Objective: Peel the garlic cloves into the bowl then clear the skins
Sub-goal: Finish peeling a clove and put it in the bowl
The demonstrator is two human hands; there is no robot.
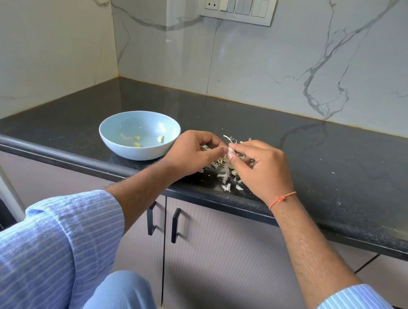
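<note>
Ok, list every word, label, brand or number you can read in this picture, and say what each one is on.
None can be read.
Switch panel on the wall: a faint mark on its lower edge, too small to read; the socket and switches bear no lettering.
Blue bowl, dark counter and cupboard doors: no text.
Striped sleeves: no label visible.

One head-worn view looks forward and down, close over the countertop (pixel 325 153).
</note>
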